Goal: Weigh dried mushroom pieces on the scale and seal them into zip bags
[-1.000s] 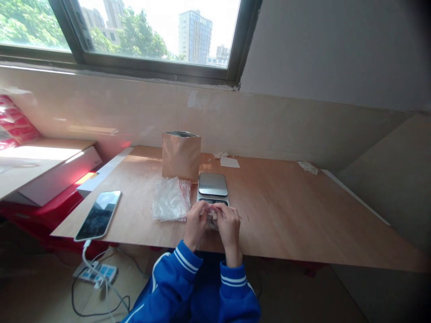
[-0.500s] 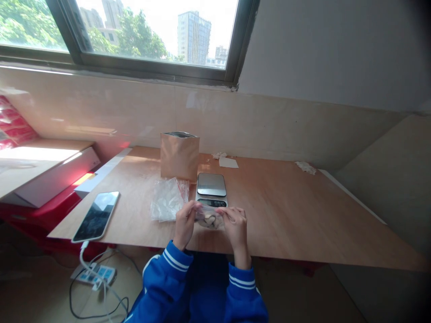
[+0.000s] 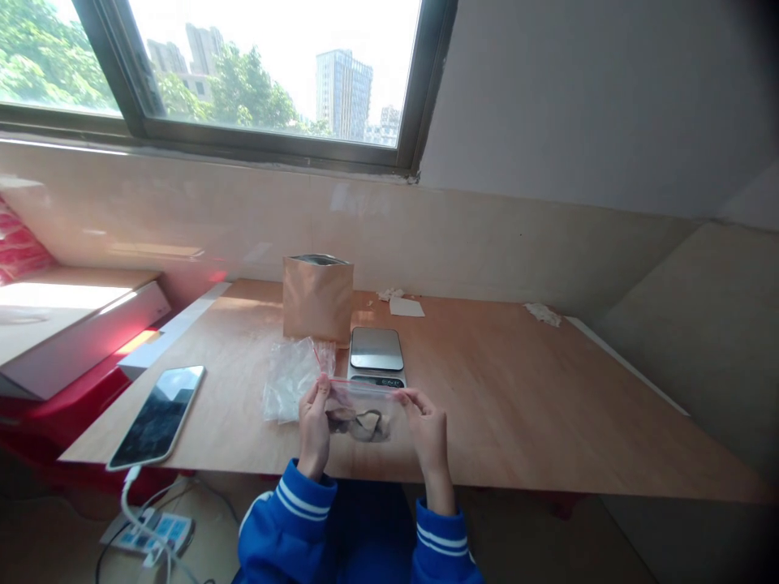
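A clear zip-lock bag (image 3: 398,422) with a red strip along its top is stretched between my hands near the table's front edge. Inside lie several pale, dark-edged pieces (image 3: 368,423) whose kind I cannot make out. My left hand (image 3: 314,426) pinches the bag's upper left corner, and my right hand (image 3: 426,430) pinches the upper right. Just beyond the bag sits a digital kitchen scale (image 3: 376,349), its display partly covered by the bag's top edge. Left of the scale are flat clear plastic bags (image 3: 289,381), close to my left hand.
A brown stand-up pouch (image 3: 317,300) stands open-topped behind the plastic bags. A phone (image 3: 158,418) lies at the table's left edge, its white cable running down to a power strip (image 3: 155,531). Crumpled paper (image 3: 543,314) and a white card (image 3: 406,307) lie toward the wall.
My hands have moved apart, the left one leftward, pulling the zip-lock bag's top edge wide and straight. The camera view has shifted slightly, so the scene sits lower.
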A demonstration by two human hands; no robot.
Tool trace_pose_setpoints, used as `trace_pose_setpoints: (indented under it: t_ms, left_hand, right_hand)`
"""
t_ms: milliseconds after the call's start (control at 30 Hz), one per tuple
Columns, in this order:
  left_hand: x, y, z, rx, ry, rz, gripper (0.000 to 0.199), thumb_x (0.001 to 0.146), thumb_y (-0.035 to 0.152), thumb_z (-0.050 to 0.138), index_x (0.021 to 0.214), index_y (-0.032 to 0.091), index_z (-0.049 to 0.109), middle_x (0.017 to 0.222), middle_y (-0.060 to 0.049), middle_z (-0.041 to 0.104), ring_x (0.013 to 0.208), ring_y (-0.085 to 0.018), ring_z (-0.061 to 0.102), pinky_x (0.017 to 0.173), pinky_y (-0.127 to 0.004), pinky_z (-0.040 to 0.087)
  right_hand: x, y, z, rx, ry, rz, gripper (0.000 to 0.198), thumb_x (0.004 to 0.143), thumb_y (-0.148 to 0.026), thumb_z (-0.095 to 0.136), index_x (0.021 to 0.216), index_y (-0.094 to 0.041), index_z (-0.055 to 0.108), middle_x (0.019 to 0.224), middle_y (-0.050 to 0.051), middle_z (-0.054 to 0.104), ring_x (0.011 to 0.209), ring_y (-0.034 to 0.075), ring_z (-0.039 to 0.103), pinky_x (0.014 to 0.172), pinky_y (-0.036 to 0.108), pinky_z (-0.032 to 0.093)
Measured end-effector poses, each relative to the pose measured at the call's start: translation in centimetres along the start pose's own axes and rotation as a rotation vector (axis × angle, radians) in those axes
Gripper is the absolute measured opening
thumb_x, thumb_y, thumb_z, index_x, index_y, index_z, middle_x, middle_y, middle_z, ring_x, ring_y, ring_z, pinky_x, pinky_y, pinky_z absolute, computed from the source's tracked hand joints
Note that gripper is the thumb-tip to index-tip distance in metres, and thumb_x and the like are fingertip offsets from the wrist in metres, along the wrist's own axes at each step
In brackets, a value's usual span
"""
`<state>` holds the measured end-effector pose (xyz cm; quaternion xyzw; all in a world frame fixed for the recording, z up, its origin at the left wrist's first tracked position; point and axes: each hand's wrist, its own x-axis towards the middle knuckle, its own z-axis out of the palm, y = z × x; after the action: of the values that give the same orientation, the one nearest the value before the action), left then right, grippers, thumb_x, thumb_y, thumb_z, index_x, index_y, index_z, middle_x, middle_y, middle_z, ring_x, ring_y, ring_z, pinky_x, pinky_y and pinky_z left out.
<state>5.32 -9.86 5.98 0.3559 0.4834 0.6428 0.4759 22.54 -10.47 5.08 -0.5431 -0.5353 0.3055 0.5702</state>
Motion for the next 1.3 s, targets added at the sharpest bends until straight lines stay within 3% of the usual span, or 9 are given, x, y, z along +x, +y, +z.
trace_pose_setpoints:
  t_ms: [200, 433, 567, 700, 867, 1000, 1100, 1200, 1300]
  left_hand:
    - [0.6, 0.0, -0.1, 0.238, -0.336, 0.11, 0.048, 0.088, 0.053, 0.052, 0.063, 0.015, 0.069, 0.068, -0.007, 0.069, 0.07, -0.019, 0.063, 0.071, -0.029, 0.048]
    - [1.2, -0.9, -1.8, 0.298, -0.284, 0.143, 0.047, 0.091, 0.052, 0.047, 0.062, 0.018, 0.062, 0.064, -0.004, 0.062, 0.064, -0.016, 0.056, 0.063, -0.026, 0.044]
    - [1.9, 0.1, -3.2, 0.363, -0.218, 0.192, 0.047, 0.091, 0.052, 0.045, 0.062, 0.018, 0.061, 0.063, -0.003, 0.061, 0.065, -0.017, 0.057, 0.066, -0.028, 0.045]
    - [3.7, 2.5, -4.0, 0.511, -0.087, 0.309, 0.042, 0.093, 0.049, 0.043, 0.073, 0.019, 0.063, 0.075, -0.004, 0.065, 0.077, -0.019, 0.061, 0.076, -0.031, 0.047]
    - [9.4, 7.6, -2.3, 0.677, 0.067, 0.591, 0.028, 0.092, 0.035, 0.044, 0.109, 0.018, 0.057, 0.11, -0.009, 0.062, 0.098, -0.021, 0.06, 0.088, -0.036, 0.049]
    - [15.9, 11.5, 0.6, 0.965, 0.157, 0.895, 0.042, 0.091, 0.029, 0.043, 0.13, 0.015, 0.046, 0.131, -0.015, 0.051, 0.124, -0.025, 0.047, 0.106, -0.041, 0.037]
    - [19.8, 12.7, 1.7, 1.235, 0.08, 0.906, 0.039, 0.095, 0.027, 0.034, 0.126, 0.012, 0.052, 0.126, -0.017, 0.057, 0.12, -0.027, 0.051, 0.106, -0.044, 0.035]
    - [21.7, 13.1, 1.6, 1.537, -0.16, 0.86, 0.041, 0.094, 0.022, 0.026, 0.108, 0.011, 0.063, 0.109, -0.017, 0.066, 0.109, -0.027, 0.058, 0.103, -0.043, 0.036]
    - [22.5, 14.4, 1.0, 1.655, -0.264, 0.695, 0.042, 0.094, 0.024, 0.028, 0.098, 0.011, 0.068, 0.106, -0.018, 0.068, 0.108, -0.028, 0.06, 0.098, -0.04, 0.04]
  right_hand:
    - [0.2, -0.1, -1.9, 0.228, 0.289, 0.188, 0.043, 0.07, -0.058, 0.072, 0.074, -0.016, 0.065, 0.062, 0.006, 0.07, 0.055, 0.018, 0.064, 0.052, 0.025, 0.049]
    - [8.0, 3.3, -9.4, 0.094, 0.61, 0.136, 0.054, 0.061, -0.067, 0.073, 0.073, -0.017, 0.058, 0.047, -0.003, 0.053, 0.041, 0.012, 0.048, 0.041, 0.022, 0.038]
    - [12.9, 6.5, -12.0, -0.344, 0.597, 0.139, 0.054, 0.076, -0.068, 0.055, 0.08, -0.014, 0.061, 0.064, 0.01, 0.064, 0.06, 0.023, 0.061, 0.059, 0.034, 0.047]
    - [12.1, 9.3, -9.7, -0.84, 0.612, 0.059, 0.063, 0.087, -0.052, 0.045, 0.122, 0.0, 0.054, 0.12, 0.033, 0.056, 0.112, 0.04, 0.055, 0.087, 0.049, 0.043]
    - [8.7, 11.7, -6.0, -1.177, 0.231, -0.038, 0.05, 0.094, -0.04, 0.038, 0.13, -0.007, 0.053, 0.136, 0.026, 0.048, 0.127, 0.038, 0.043, 0.105, 0.054, 0.025]
    - [9.7, 12.5, -6.4, -1.243, 0.121, -0.092, 0.049, 0.096, -0.04, 0.037, 0.13, -0.01, 0.053, 0.132, 0.023, 0.053, 0.124, 0.035, 0.046, 0.108, 0.053, 0.019]
    - [11.2, 12.9, -7.3, -1.195, 0.083, -0.186, 0.046, 0.097, -0.039, 0.035, 0.128, -0.012, 0.053, 0.131, 0.019, 0.055, 0.123, 0.031, 0.047, 0.109, 0.05, 0.019]
    - [12.0, 13.4, -7.7, -1.149, 0.089, -0.24, 0.043, 0.096, -0.039, 0.034, 0.123, -0.013, 0.057, 0.127, 0.017, 0.059, 0.121, 0.029, 0.049, 0.109, 0.048, 0.02]
    - [12.1, 13.7, -7.8, -1.11, 0.116, -0.283, 0.042, 0.096, -0.039, 0.034, 0.119, -0.014, 0.059, 0.123, 0.016, 0.062, 0.117, 0.027, 0.051, 0.107, 0.046, 0.022]
